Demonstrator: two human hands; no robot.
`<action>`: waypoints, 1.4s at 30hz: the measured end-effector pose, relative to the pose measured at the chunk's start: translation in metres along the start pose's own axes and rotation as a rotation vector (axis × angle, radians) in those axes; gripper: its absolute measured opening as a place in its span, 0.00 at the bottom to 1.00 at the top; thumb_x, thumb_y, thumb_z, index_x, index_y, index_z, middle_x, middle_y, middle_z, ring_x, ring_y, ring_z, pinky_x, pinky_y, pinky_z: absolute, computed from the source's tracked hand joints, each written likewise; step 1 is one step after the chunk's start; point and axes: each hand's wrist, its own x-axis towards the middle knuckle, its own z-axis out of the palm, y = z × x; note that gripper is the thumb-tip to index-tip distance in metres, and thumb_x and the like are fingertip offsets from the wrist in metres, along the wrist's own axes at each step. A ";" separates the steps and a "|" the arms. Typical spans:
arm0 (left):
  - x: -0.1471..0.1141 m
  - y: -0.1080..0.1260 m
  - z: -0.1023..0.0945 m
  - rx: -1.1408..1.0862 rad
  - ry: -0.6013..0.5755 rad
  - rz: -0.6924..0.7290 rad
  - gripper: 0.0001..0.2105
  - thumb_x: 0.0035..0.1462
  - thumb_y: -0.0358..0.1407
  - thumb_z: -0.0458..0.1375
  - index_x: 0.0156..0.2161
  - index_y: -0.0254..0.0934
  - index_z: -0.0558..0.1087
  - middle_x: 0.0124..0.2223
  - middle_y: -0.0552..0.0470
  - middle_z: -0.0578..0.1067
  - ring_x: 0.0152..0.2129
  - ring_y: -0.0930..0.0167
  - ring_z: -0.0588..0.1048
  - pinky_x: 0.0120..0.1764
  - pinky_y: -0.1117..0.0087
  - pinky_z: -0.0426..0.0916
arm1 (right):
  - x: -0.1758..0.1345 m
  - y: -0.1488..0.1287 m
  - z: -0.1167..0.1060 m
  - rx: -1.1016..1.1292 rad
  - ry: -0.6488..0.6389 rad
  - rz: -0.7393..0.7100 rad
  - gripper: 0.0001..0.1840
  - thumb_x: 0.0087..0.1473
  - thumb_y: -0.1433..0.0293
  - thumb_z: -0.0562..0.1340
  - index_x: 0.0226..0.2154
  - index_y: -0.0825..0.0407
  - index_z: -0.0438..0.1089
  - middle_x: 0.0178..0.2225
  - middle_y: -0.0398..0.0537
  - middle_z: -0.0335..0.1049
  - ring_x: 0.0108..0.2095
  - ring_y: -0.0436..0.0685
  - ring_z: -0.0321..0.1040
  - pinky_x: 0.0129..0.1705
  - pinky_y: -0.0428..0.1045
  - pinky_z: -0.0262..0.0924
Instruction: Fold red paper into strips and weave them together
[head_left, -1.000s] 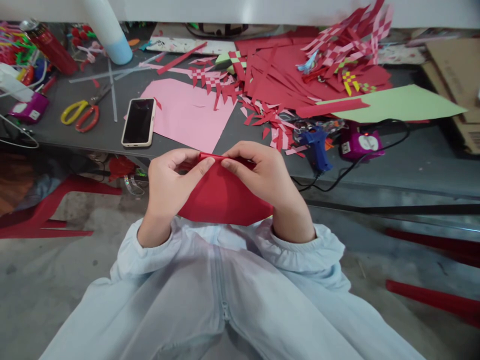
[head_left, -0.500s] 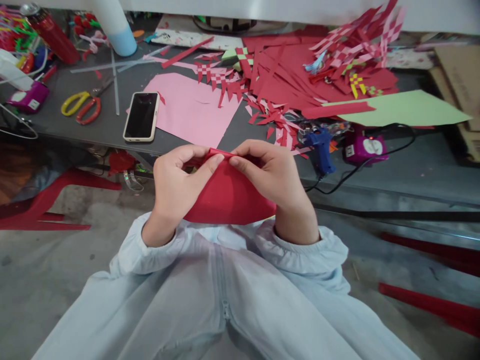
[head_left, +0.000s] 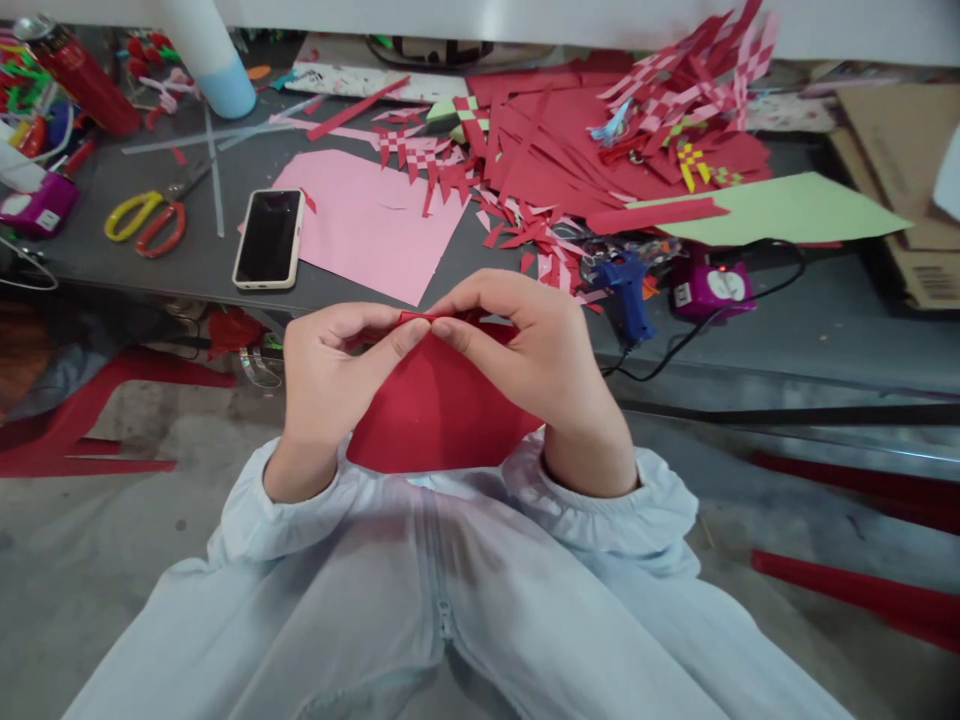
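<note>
Red paper [head_left: 442,415] seems mid-fold: left hand [head_left: 326,375] and right hand [head_left: 536,350] pinch its top edge (thumbs close together); next needs careful pressing.

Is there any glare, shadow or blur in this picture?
In the head view, a glare spot sits on the white panel at the top; same view, soft shading darkens part of the red paper; and, again in the head view, the red bars at lower right look soft, from motion or focus I cannot tell.
</note>
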 end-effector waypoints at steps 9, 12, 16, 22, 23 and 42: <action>0.001 0.006 -0.003 -0.086 -0.009 0.016 0.04 0.53 0.40 0.69 0.32 0.44 0.82 0.32 0.54 0.83 0.28 0.71 0.80 0.34 0.67 0.77 | 0.000 -0.003 -0.001 0.005 -0.012 -0.002 0.08 0.60 0.68 0.62 0.31 0.51 0.76 0.32 0.46 0.76 0.34 0.53 0.70 0.39 0.50 0.63; 0.002 0.006 -0.003 -0.121 -0.007 0.035 0.02 0.53 0.37 0.69 0.32 0.44 0.82 0.31 0.55 0.82 0.27 0.72 0.79 0.33 0.69 0.76 | 0.000 -0.003 0.000 0.009 -0.024 0.005 0.09 0.60 0.68 0.62 0.30 0.51 0.76 0.31 0.46 0.76 0.33 0.53 0.70 0.38 0.49 0.62; 0.002 0.002 -0.003 -0.098 -0.022 0.036 0.02 0.54 0.38 0.69 0.31 0.46 0.82 0.31 0.55 0.82 0.27 0.72 0.79 0.31 0.69 0.75 | 0.001 -0.001 0.002 0.014 -0.018 0.031 0.08 0.58 0.69 0.63 0.30 0.52 0.76 0.30 0.45 0.76 0.32 0.52 0.69 0.36 0.48 0.61; 0.000 0.000 -0.003 -0.052 -0.083 -0.018 0.05 0.52 0.38 0.70 0.35 0.46 0.83 0.34 0.54 0.83 0.30 0.70 0.81 0.36 0.68 0.78 | 0.000 0.003 0.001 0.058 -0.013 0.097 0.08 0.57 0.68 0.63 0.29 0.53 0.76 0.28 0.44 0.75 0.29 0.51 0.66 0.32 0.47 0.59; 0.000 0.001 -0.003 -0.042 -0.081 -0.021 0.05 0.52 0.38 0.70 0.35 0.46 0.83 0.34 0.54 0.83 0.30 0.70 0.81 0.36 0.68 0.78 | 0.000 0.004 0.001 0.062 -0.014 0.101 0.08 0.57 0.68 0.63 0.29 0.53 0.76 0.28 0.44 0.75 0.29 0.51 0.66 0.32 0.47 0.59; 0.000 0.000 -0.006 -0.019 -0.005 -0.009 0.04 0.55 0.43 0.68 0.33 0.47 0.82 0.33 0.54 0.83 0.30 0.69 0.80 0.34 0.65 0.76 | -0.004 0.007 0.000 0.016 -0.030 0.065 0.07 0.57 0.67 0.64 0.33 0.51 0.78 0.33 0.46 0.78 0.34 0.54 0.72 0.38 0.49 0.64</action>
